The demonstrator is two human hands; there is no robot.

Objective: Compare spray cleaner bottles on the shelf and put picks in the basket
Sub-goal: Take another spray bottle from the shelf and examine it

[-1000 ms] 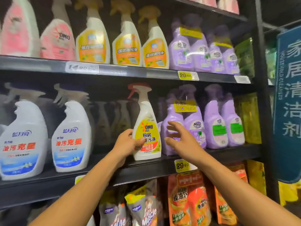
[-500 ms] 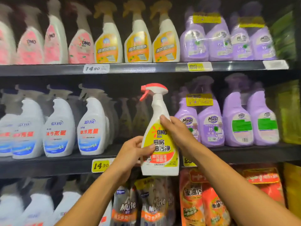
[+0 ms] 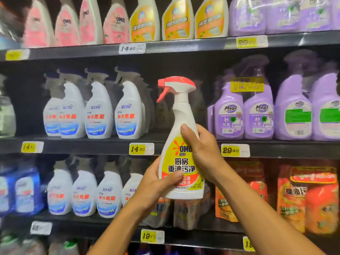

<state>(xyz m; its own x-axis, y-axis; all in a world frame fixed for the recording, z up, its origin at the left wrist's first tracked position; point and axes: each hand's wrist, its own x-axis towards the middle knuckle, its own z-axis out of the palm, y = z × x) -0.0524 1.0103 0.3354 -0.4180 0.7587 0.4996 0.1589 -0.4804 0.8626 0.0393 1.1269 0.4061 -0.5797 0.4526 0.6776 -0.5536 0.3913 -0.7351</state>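
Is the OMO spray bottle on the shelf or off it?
Off: the OMO spray bottle is upright in front of the shelf, gripped by left hand and right hand.

A single head-worn, wide-angle camera faces a store shelf (image 3: 184, 46) straight on, at about the height of the middle tier, close enough that stocked tiers fill the whole frame. Both forearms reach in from the bottom edge towards the centre. Wide-angle bending curves the shelf edges. No second view exists.
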